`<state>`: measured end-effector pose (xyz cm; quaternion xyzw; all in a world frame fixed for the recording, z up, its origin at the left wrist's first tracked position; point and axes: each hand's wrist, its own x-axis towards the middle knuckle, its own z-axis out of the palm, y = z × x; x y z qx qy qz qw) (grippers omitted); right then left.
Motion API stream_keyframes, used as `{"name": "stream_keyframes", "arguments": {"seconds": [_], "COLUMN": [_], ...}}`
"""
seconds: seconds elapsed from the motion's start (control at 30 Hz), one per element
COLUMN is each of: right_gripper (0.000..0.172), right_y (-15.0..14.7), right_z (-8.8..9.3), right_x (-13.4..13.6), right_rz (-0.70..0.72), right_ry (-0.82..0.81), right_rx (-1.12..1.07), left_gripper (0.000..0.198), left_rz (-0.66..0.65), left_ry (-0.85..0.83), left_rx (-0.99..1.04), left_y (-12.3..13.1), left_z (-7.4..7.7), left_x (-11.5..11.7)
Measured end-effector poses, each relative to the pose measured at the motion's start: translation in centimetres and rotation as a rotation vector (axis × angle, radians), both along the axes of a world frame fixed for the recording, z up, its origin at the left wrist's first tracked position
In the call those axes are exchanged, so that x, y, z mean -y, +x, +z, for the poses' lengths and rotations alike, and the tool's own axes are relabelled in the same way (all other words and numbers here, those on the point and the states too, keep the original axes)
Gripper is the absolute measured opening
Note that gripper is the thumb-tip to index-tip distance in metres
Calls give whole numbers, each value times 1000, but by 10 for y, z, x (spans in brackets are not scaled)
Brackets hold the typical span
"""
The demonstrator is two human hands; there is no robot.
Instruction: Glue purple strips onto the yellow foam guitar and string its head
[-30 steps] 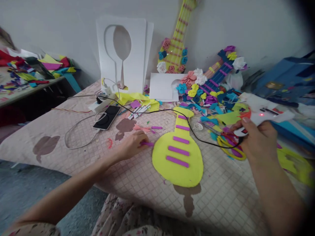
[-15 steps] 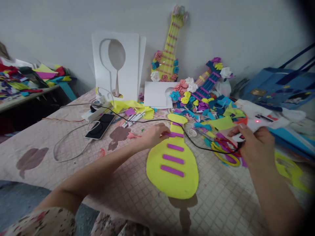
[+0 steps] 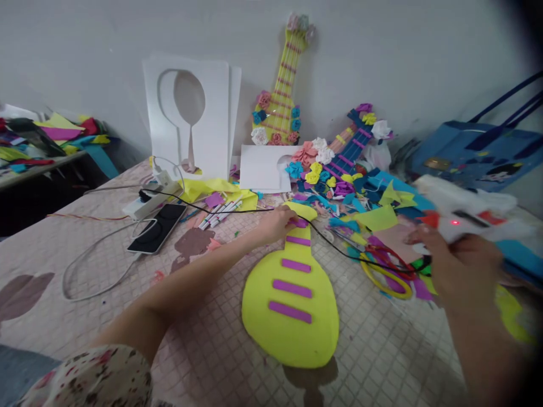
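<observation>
— Head view: where's the yellow guitar-shaped foam cutout (image 3: 292, 322)?
— On the worktop (image 3: 382, 350), six o'clock. At its twelve o'clock neck the left hand (image 3: 275, 223) has its grip pinching a short purple foam strip (image 3: 300, 224). Best to press it flat, parallel to the others. At three o'clock, the right hand (image 3: 462, 265) has its grip closed round a white glue gun (image 3: 462, 217).

No legible text, label, brand or number anywhere in view

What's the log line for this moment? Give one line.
left hand: touching top purple strip on yellow guitar cutout | right hand: gripping glue gun
</observation>
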<state>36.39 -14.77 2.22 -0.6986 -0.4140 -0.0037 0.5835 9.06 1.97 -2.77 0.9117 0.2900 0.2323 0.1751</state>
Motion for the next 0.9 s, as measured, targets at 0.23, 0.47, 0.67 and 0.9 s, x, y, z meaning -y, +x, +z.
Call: {"name": "stream_keyframes", "arguments": {"seconds": [0.23,0.47,0.67,0.9], "right_gripper": [23,23,18,22], "right_y": [-23,-25,-22,-22], "right_z": [-9,-16,-27,-33], "right_x": [-9,-10,-13,-14], "right_rz": [-20,148,143,150], "right_ry": [-277,-227,-218,-211], "right_rx": [47,-143,-166,-171], "left_gripper": [20,21,23,39], "left_rz": [-60,-76,-167,-570], "left_ry": [-40,-147,-100,117], "left_rx": [-69,10,81,-114], "left_y": [6,-16,-45,0], "left_z": [6,20,35,12], "left_x": [-4,0,53,108]}}
